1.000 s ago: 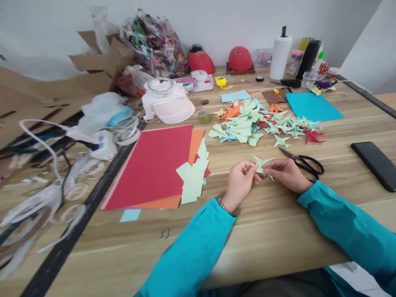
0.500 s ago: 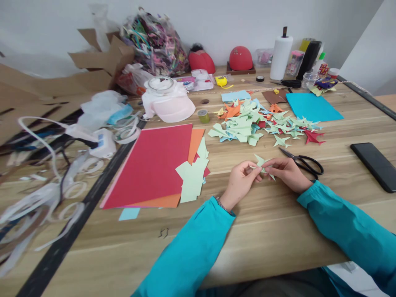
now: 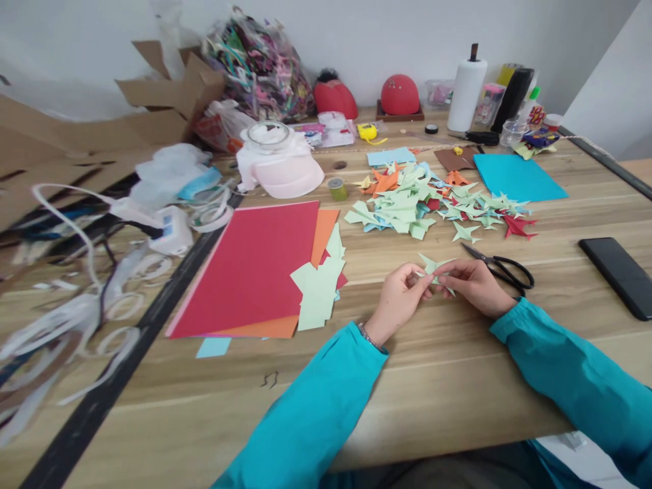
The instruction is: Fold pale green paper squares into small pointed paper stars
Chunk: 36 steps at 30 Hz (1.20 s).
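Observation:
My left hand [image 3: 400,301] and my right hand [image 3: 473,285] meet over the wooden table [image 3: 458,380], both pinching a small pale green folded paper piece [image 3: 432,269] between their fingertips. Both arms wear teal sleeves. Just right of my right hand lie black scissors [image 3: 502,266]. Behind the hands spreads a heap of folded paper shapes [image 3: 432,200], mostly pale green with some orange, red and blue. To the left lies a red paper sheet [image 3: 255,268] over an orange one, with loose pale green paper pieces [image 3: 318,288] on its right edge.
A black phone [image 3: 619,275] lies at the right. A blue sheet [image 3: 517,176], a paper towel roll [image 3: 466,95], bottles and two red domes [image 3: 400,95] stand at the back. A pink cap [image 3: 280,173], a green thread spool [image 3: 336,188], cardboard, tape rolls and plastic strips crowd the left.
My hands stay in place, with small finger movements on the green paper piece. The view has shifted slightly.

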Each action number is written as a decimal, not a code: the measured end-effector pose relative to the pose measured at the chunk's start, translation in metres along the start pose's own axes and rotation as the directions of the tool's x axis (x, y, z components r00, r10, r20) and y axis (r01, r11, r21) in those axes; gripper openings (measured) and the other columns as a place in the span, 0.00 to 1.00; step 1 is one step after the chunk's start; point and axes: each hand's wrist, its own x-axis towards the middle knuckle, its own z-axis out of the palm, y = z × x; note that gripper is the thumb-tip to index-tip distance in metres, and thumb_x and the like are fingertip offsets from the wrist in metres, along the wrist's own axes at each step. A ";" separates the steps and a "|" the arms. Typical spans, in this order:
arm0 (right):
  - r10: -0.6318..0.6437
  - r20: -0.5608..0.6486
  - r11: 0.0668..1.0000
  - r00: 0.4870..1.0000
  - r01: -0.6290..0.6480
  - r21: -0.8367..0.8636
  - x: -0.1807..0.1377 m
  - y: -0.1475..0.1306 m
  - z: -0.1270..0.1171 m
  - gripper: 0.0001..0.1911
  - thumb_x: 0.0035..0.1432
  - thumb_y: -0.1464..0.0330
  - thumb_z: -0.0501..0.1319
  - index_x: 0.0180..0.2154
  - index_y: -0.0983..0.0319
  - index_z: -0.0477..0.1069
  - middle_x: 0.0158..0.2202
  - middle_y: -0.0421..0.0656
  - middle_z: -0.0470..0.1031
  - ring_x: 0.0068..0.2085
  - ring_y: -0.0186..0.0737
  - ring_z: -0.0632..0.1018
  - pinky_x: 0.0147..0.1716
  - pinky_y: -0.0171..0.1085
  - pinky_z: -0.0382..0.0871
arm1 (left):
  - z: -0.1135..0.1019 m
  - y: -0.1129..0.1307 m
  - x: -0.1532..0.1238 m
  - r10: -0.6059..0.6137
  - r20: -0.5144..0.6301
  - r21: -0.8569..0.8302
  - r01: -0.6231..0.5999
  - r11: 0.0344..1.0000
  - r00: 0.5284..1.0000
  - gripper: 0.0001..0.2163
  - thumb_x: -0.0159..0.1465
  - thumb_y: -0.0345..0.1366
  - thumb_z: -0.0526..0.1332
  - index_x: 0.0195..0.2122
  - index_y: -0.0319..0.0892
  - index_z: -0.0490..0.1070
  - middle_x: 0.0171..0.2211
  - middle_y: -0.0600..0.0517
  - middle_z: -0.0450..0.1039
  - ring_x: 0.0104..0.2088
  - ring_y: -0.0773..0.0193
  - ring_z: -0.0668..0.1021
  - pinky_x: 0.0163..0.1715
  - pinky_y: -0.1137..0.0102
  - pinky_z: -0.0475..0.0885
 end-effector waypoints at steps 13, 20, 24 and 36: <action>0.007 0.020 1.000 1.000 -0.007 0.012 0.000 -0.002 0.000 0.12 0.47 0.64 0.66 0.34 0.64 0.75 0.24 0.42 0.75 0.23 0.32 0.72 0.23 0.33 0.67 | -0.001 -0.004 0.003 -0.017 -0.007 -0.042 0.016 0.999 1.000 0.11 0.53 0.39 0.63 0.26 0.39 0.62 0.20 0.53 0.72 0.19 0.69 0.73 0.21 0.74 0.68; -0.002 0.034 1.000 0.999 0.003 -0.021 0.000 -0.001 -0.002 0.12 0.47 0.65 0.66 0.35 0.64 0.75 0.24 0.41 0.74 0.23 0.30 0.71 0.23 0.32 0.67 | -0.001 -0.004 0.003 0.005 -0.026 -0.008 -0.006 1.000 1.000 0.11 0.53 0.39 0.63 0.25 0.39 0.62 0.18 0.54 0.70 0.19 0.69 0.73 0.21 0.75 0.68; -0.014 0.035 1.000 0.999 0.015 -0.006 0.001 0.004 -0.003 0.13 0.47 0.64 0.66 0.35 0.64 0.75 0.25 0.41 0.75 0.23 0.31 0.72 0.24 0.32 0.67 | 0.000 -0.003 0.002 0.008 -0.033 -0.020 -0.008 1.000 0.999 0.11 0.53 0.39 0.63 0.25 0.39 0.63 0.18 0.54 0.70 0.19 0.69 0.73 0.21 0.75 0.67; 0.006 -0.028 0.998 1.000 -0.004 0.069 0.002 0.006 -0.002 0.10 0.47 0.67 0.66 0.33 0.64 0.75 0.22 0.40 0.74 0.22 0.31 0.72 0.22 0.32 0.66 | -0.001 -0.001 0.003 -0.020 -0.022 -0.069 0.019 0.997 1.000 0.11 0.53 0.39 0.63 0.25 0.38 0.64 0.19 0.53 0.72 0.20 0.69 0.74 0.22 0.74 0.68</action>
